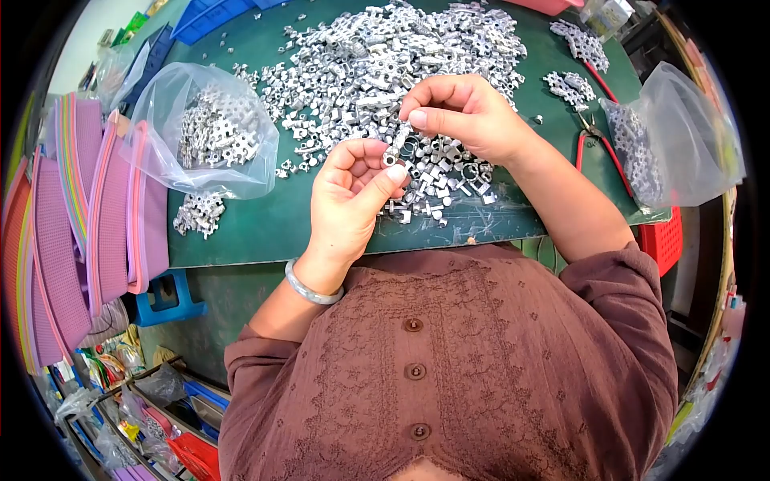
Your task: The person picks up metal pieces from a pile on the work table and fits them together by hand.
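My left hand (351, 196) and my right hand (464, 115) meet over a green mat (265, 228), both pinching one small silver metal part (396, 145) between thumbs and forefingers. The left wrist wears a pale bangle (311, 287). Just beyond the fingers lies a big heap of small silver metal parts (385, 64), spread across the mat's middle and far side.
A clear plastic bag of metal parts (210, 132) sits at the left, another clear bag (670, 140) at the right. Red-handled pliers (587, 132) lie right of my right forearm. Pink and purple baskets (104, 216) stand at the left edge, a red crate (662, 240) at the right.
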`<action>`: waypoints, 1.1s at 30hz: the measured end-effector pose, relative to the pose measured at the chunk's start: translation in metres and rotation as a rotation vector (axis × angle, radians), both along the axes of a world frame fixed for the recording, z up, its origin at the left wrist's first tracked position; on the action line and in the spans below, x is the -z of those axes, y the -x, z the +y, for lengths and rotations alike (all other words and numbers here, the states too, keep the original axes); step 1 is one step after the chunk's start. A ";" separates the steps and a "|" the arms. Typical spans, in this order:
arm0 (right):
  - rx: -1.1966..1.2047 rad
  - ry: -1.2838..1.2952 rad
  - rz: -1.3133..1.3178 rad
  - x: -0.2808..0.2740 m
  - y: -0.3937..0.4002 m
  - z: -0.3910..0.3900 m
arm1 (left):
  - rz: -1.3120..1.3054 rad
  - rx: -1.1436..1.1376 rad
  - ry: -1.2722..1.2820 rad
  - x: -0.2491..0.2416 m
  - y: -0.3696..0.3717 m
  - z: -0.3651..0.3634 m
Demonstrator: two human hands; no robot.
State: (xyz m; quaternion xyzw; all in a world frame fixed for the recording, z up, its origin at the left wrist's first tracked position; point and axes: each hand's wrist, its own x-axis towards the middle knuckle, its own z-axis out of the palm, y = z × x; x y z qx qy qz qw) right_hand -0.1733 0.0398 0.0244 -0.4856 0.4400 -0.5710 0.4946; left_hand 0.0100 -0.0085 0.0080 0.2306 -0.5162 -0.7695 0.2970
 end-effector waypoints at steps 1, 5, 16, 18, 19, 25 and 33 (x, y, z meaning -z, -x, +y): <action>-0.003 -0.004 -0.006 0.000 0.000 0.000 | 0.007 -0.004 0.004 -0.001 0.000 0.001; 0.005 -0.013 -0.010 0.001 0.002 0.000 | 0.080 0.024 0.023 0.002 0.000 0.000; -0.010 0.002 0.020 0.004 0.002 0.000 | 0.067 -0.020 -0.058 0.001 0.002 0.002; -0.011 0.001 0.033 0.004 0.003 0.000 | 0.065 -0.020 -0.055 0.001 0.003 0.002; -0.011 0.001 0.035 0.003 0.003 0.000 | 0.061 -0.021 -0.052 0.000 0.004 0.002; -0.013 0.002 0.038 0.003 0.002 0.000 | 0.044 -0.022 -0.027 0.001 0.004 0.003; -0.018 -0.003 0.032 0.002 0.003 0.000 | 0.035 -0.023 -0.004 0.001 0.006 0.004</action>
